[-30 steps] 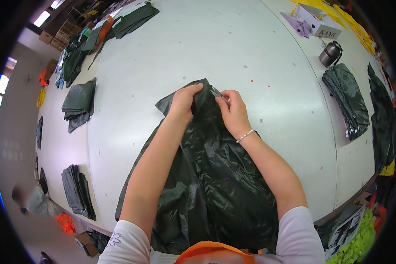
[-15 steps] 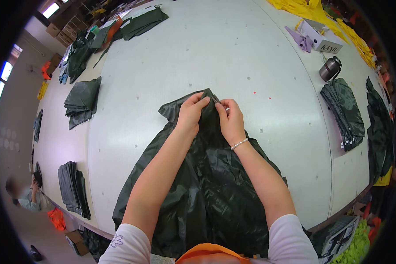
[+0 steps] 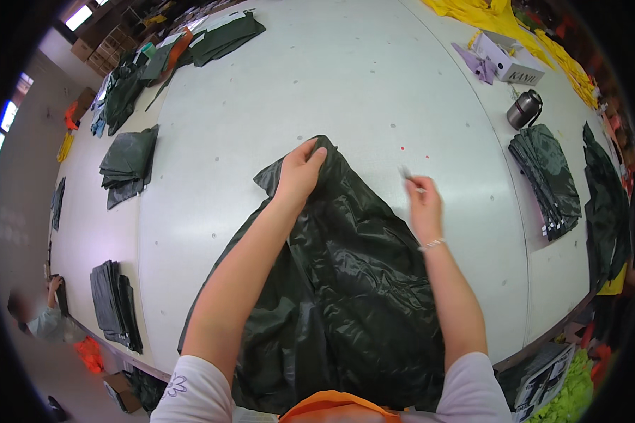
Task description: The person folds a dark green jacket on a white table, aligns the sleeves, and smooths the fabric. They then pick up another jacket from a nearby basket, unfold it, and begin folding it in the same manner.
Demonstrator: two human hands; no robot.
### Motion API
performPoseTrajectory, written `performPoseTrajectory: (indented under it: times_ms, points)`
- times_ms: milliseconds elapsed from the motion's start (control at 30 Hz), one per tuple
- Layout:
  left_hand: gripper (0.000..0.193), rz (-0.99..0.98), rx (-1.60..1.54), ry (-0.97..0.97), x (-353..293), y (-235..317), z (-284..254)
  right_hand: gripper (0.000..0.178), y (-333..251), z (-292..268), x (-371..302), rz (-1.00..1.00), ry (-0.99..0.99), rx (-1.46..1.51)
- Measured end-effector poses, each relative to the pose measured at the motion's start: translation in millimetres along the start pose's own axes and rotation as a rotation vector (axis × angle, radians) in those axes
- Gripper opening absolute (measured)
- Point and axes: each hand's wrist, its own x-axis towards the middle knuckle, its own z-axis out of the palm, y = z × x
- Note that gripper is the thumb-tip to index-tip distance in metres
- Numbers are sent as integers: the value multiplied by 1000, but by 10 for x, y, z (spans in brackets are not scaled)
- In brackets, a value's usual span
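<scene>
A dark green, shiny garment (image 3: pixel 360 282) of coated fabric lies spread in front of me, wide near my body and narrowing toward its far end. My left hand (image 3: pixel 301 171) pinches that far end, its thumb pressed on top of the fabric. Off to the garment's right, my right hand (image 3: pixel 425 201) is raised over the white table (image 3: pixel 430 92), apart from the fabric. Its fingers close round a small, thin grey tool (image 3: pixel 406 173), whose pointed end juts out toward the upper left. Motion blurs the tool, so its exact kind is unclear.
Stacks of folded dark green fabric lie at the left (image 3: pixel 130 162), the near left (image 3: pixel 113 303) and the right (image 3: pixel 549 180). A metal flask (image 3: pixel 525 110) and a white box (image 3: pixel 506 56) stand at the far right. Another person (image 3: pixel 39 310) is beyond the left table edge.
My right hand has left the garment's far end and moved right with the small tool. My left hand keeps its pinch, and the fabric's right side has spread outward a little.
</scene>
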Motion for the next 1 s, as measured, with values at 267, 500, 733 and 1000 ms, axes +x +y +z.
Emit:
performPoseTrajectory:
  times_ms: [267,500,733,1000]
  points:
    - [67,819,258,188,31,526,-275,20,1726,-2793,-273,196,288,-830]
    - [22,19,397,128,-1872,-423,-526,31,1467,-2999,-895,-126,338,-1277]
    - [48,-458,806,-106,-3282,-840,-344,22,-657,-493,-2443,-259,-588,-382]
    - [32,-500,366,-285,-3844,-1089,-231,20,-443,-403,-3280,184,-912,-412]
